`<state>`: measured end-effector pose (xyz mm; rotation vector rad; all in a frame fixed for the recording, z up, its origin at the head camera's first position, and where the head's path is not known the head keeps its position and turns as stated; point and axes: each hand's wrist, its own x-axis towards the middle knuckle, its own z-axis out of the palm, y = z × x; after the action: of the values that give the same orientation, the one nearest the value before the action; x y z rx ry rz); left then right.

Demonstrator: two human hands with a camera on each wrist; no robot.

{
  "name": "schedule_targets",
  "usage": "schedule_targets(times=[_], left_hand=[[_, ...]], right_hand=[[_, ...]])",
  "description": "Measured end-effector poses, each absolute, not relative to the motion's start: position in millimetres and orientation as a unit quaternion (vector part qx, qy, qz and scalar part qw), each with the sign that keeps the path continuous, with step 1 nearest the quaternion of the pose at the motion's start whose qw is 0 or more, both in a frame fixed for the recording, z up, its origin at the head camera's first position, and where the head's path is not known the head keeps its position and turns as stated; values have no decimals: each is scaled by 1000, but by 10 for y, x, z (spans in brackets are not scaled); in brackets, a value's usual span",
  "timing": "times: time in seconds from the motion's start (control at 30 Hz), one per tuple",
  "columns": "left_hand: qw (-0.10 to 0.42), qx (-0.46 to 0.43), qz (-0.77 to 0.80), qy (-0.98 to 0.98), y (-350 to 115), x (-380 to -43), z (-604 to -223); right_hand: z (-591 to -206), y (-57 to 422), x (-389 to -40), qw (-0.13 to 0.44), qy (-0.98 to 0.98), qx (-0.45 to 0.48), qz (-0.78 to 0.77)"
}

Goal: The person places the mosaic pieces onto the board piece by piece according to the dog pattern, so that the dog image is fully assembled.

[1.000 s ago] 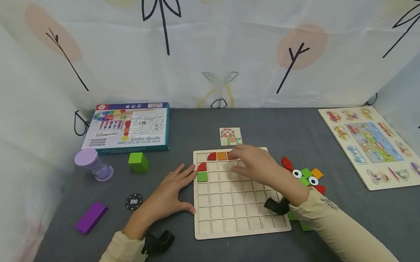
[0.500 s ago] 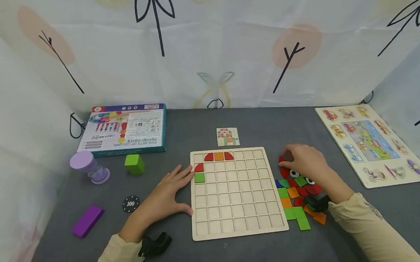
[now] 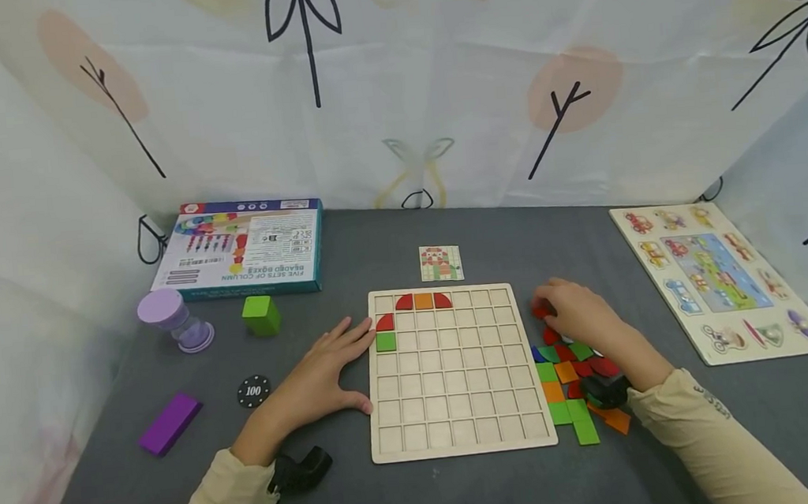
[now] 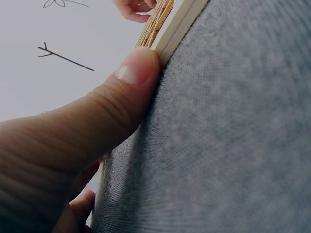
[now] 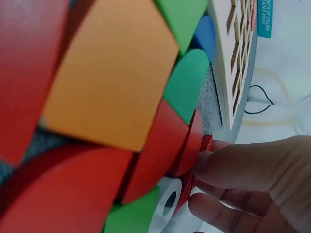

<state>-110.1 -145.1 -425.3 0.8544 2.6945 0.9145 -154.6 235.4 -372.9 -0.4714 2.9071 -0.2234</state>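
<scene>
My left hand (image 3: 326,373) rests at the left edge of a wooden grid board (image 3: 451,395), its fingers spread. In the left wrist view the thumb (image 4: 138,68) presses against the board's side. Red quarter-round tiles (image 3: 404,302), an orange square tile (image 3: 423,301) and a green square tile (image 3: 386,341) sit in cells along the top and left. Right of the board, my right hand (image 3: 583,317) pinches a red tile (image 5: 207,142) between thumb and fingers, at the far end of a loose pile. The hand partly hides the pile's red, green and orange tiles (image 3: 584,431).
Beyond the board lies a small pattern card (image 3: 440,263). To the left are a boxed game (image 3: 247,248), a purple sand timer (image 3: 177,321), a green cube (image 3: 261,316), a purple block (image 3: 171,424) and a black chip (image 3: 253,391). A picture puzzle board (image 3: 727,282) lies at the right.
My right hand has left the board's top row, where a red tile now shows to the right of the orange one, and moved right to the pile. The left hand stays at the board.
</scene>
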Motion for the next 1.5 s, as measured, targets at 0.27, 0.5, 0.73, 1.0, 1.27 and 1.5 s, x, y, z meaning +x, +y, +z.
schedule_targets(times=[0.27, 0.5, 0.73, 1.0, 1.27, 1.5], left_hand=[[85, 290, 304, 904, -1454, -1094, -4238], [85, 288, 304, 904, -1452, -1087, -4223], [92, 281, 313, 903, -1462, -1075, -4218], [95, 284, 313, 901, -1466, -1089, -4221], [92, 286, 317, 900, -1464, -1088, -4219], [93, 285, 317, 900, -1459, -1088, -4214]], right_hand=[[-3705, 2297, -1532, 55, 973, -201, -101], [-3592, 1694, -1460, 1, 930, -336, -150], [-3623, 868, -1339, 0, 876, -460, -144], [-3731, 516, -1314, 32, 885, -462, -58], [-3745, 481, -1298, 48, 887, -456, -58], [-3762, 467, -1277, 38, 888, -453, -62]])
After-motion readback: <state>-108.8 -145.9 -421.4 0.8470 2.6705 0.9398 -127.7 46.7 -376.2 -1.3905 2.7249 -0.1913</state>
